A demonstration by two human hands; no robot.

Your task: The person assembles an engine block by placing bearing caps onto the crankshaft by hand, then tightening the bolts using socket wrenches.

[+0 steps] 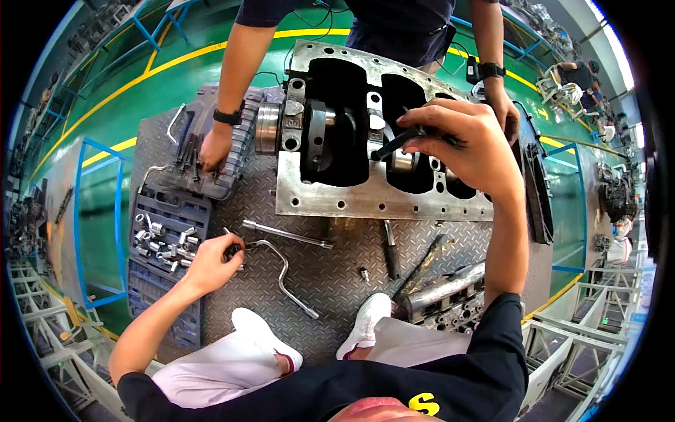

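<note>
1. The right hand [464, 137] has thumb and fingers clamped on a dark rod [389, 148], its end jutting leftward past the fingertips, above the engine block [327, 195].
2. The left hand [211, 266] curls its fingers around a dark knob [232, 250], beside a bent steel bar [284, 276]; whether they join, I cannot tell.

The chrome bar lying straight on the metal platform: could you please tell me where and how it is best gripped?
Probably pinch the chrome bar at mid-shaft, from above: it lies on the metal platform, slim and straight, with nothing on top. Approaching from its right should avoid the left hand and bent crank.
</note>
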